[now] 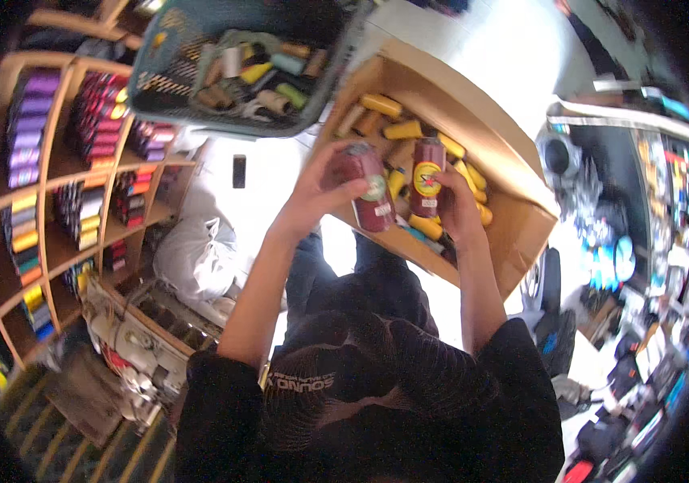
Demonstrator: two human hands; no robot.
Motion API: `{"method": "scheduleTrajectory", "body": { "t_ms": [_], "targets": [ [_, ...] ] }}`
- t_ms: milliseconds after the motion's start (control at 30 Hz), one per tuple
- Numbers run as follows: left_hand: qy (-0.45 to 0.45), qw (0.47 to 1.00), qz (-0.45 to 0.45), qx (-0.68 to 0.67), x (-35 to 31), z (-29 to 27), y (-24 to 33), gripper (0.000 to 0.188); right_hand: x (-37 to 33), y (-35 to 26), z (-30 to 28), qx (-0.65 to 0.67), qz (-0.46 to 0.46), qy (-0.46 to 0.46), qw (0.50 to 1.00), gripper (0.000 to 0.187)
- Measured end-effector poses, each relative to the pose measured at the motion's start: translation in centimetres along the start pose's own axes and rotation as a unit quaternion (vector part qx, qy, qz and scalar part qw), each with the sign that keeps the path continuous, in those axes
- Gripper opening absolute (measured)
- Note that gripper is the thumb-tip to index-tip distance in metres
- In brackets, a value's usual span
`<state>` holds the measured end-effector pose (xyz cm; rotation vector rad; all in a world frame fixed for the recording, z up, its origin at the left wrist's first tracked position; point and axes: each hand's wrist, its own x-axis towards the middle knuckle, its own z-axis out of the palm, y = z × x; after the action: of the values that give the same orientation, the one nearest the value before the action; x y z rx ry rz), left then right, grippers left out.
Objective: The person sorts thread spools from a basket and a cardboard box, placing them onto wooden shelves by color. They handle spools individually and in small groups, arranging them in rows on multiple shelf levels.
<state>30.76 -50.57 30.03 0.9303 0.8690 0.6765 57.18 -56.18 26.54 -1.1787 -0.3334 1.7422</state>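
My left hand [320, 191] is wrapped round a dark red thread spool [375, 212] with a pale round label. A second dark red thread spool [427, 203], with a yellow round label, is gripped in my right hand [459, 208]. Both spools are held side by side and roughly upright, a small gap between them, over the near part of a cardboard box [513, 229]. Inside the box lie several yellow spools [403, 130], along with a few brownish ones. The two held spools and my hands hide part of the box's contents.
A dark green plastic basket [149, 109] of mixed spools stands beyond the box, to the left. Wooden shelves [56, 133] full of coloured spools line the left side. A phone [239, 171] and a white bag [195, 256] lie nearer; clutter [626, 362] fills the right.
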Motion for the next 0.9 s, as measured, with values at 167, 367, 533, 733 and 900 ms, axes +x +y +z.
{"method": "scheduleTrajectory", "body": {
  "t_ms": [167, 367, 533, 733, 900],
  "targets": [
    [0.078, 0.987, 0.043, -0.136, -6.4, -3.4, 1.2, 0.076, 1.8, 0.3, 10.1, -0.100, 0.007, -0.054, 0.993, 0.052],
    [0.226, 0.932, 0.097, -0.265, -16.6, -11.9, -0.3, 0.061, 3.6, 4.7, 24.0, -0.181, 0.041, -0.165, 0.969, 0.057],
    [0.377, 0.889, 0.157, -0.208, -25.4, -19.5, -0.7, 0.051, 4.6, 11.9, 34.3, -0.217, 0.072, -0.226, 0.947, 0.054],
    [0.468, 0.809, 0.280, -0.219, -34.8, -27.2, 0.2, 0.044, 4.1, 18.9, 45.0, -0.259, 0.106, -0.313, 0.908, 0.049],
    [0.629, 0.702, 0.288, -0.169, -39.8, -34.6, 2.4, 0.058, 5.0, 22.4, 52.3, -0.274, 0.172, -0.377, 0.868, 0.041]
  ]
}}
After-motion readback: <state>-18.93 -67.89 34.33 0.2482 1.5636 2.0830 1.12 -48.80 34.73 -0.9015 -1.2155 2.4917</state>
